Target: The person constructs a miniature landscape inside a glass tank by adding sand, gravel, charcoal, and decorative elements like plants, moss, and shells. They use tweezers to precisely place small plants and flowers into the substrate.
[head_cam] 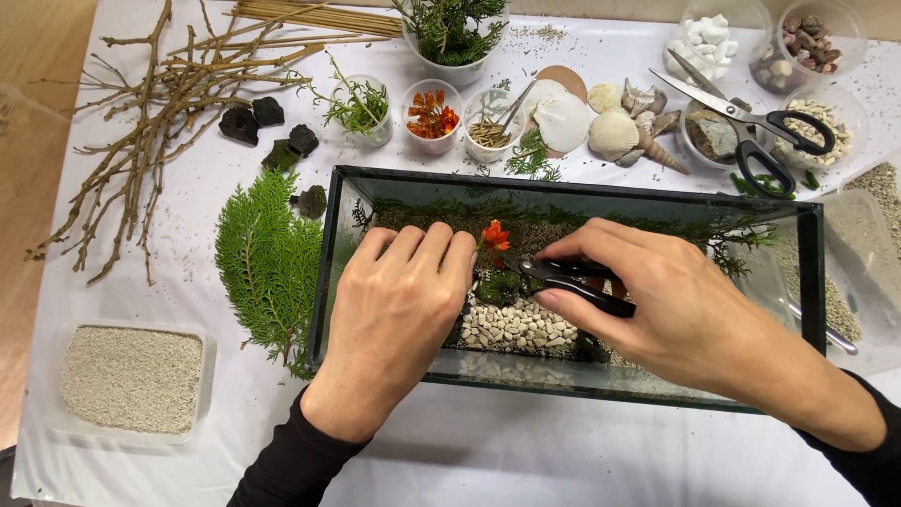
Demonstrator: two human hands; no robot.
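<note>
Looking down from the head camera, I see both hands inside a rectangular glass tank (330,272) at the centre of the white-covered worktop (526,460). My left hand (399,310) lies palm down at about 9 o'clock in the tank, fingers (413,246) together and curled onto the dark soil, holding nothing that I can make out. My right hand (676,310) comes in from 4 o'clock, closed around black tweezers (563,279) whose tips point toward 9 o'clock, at the base of a small orange flower (495,235) standing near the tank's middle. Whether the tips actually pinch the stem I cannot tell. Just below the flower sit a clump of moss (497,286) and a patch of pale pebbles (516,329). Outside the tank, a green fern frond (267,263) lies at 9 o'clock, bare twigs (160,122) at 10 o'clock, seashells (610,122) at 12 o'clock, scissors (751,122) at 2 o'clock, and a tray of sand (131,377) at 8 o'clock.
</note>
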